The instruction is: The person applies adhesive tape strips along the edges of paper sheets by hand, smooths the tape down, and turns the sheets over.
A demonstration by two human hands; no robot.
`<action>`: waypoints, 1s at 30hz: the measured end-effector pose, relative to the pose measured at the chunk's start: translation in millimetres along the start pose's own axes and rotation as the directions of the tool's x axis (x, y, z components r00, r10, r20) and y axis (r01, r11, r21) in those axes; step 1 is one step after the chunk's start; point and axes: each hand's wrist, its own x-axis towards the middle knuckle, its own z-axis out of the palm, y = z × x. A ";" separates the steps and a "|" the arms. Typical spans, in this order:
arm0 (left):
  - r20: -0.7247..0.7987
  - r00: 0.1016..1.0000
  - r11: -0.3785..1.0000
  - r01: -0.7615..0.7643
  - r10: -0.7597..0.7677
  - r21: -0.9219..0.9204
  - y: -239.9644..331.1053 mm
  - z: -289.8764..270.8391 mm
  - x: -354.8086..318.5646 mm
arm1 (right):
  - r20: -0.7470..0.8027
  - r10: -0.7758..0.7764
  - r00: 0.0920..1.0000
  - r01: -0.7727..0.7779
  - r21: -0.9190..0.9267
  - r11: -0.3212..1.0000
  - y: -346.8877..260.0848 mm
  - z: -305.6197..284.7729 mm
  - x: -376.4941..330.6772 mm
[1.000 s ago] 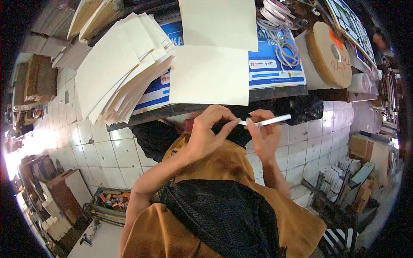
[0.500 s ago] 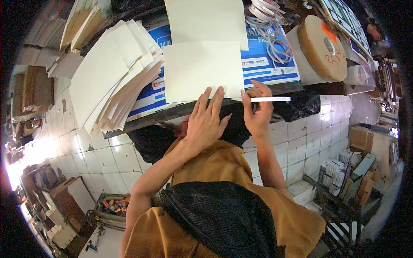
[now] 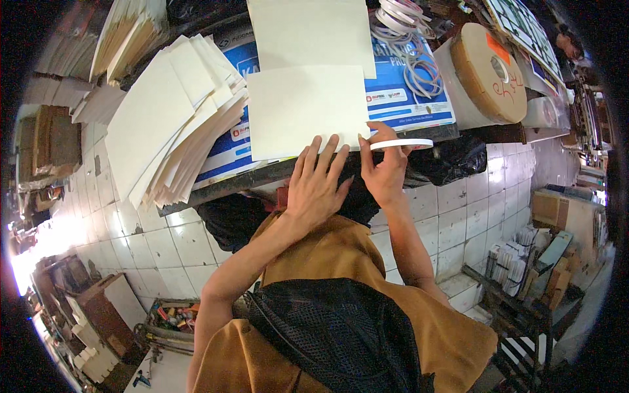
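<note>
A cream sheet of card (image 3: 306, 108) lies at the table's near edge, its far side meeting or overlapping a second cream sheet (image 3: 311, 33). My left hand (image 3: 316, 187) rests with outstretched, spread fingers on the near edge of the closer sheet. At that sheet's near right corner is my right hand (image 3: 385, 167), thumb and forefinger pinched together. A narrow white roll of tape (image 3: 419, 143), seen edge-on, is hooked over the fingers of this hand. Whether a strip runs from the roll along the card's edge is too fine to make out.
A fanned stack of cream sheets (image 3: 170, 111) overhangs the table edge at left. Blue printed sheets (image 3: 406, 98) cover the tabletop. Tangled white rings of tape or backing (image 3: 422, 72) lie at right, beside a large brown-faced roll (image 3: 490, 73). A black plastic bag (image 3: 458, 157) hangs below.
My right hand has shifted slightly left, up to the card's corner, and the tape roll has tilted and moved with it. My left hand has slid slightly, fingers still spread.
</note>
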 end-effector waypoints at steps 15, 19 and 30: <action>-0.023 1.000 0.994 -0.013 0.016 0.113 6.9 0.9 4.3 | -0.089 -0.117 0.989 0.107 -0.110 0.988 18.7 -22.5 2.8; -0.065 0.998 0.995 0.003 0.003 0.098 12.1 0.2 11.9 | -0.044 -0.115 0.992 0.109 -0.137 0.985 24.4 -18.6 -1.4; -0.267 0.949 0.986 0.164 -0.165 -0.027 23.1 17.5 49.3 | -0.039 -0.123 0.992 0.117 -0.131 0.984 21.8 -21.9 1.3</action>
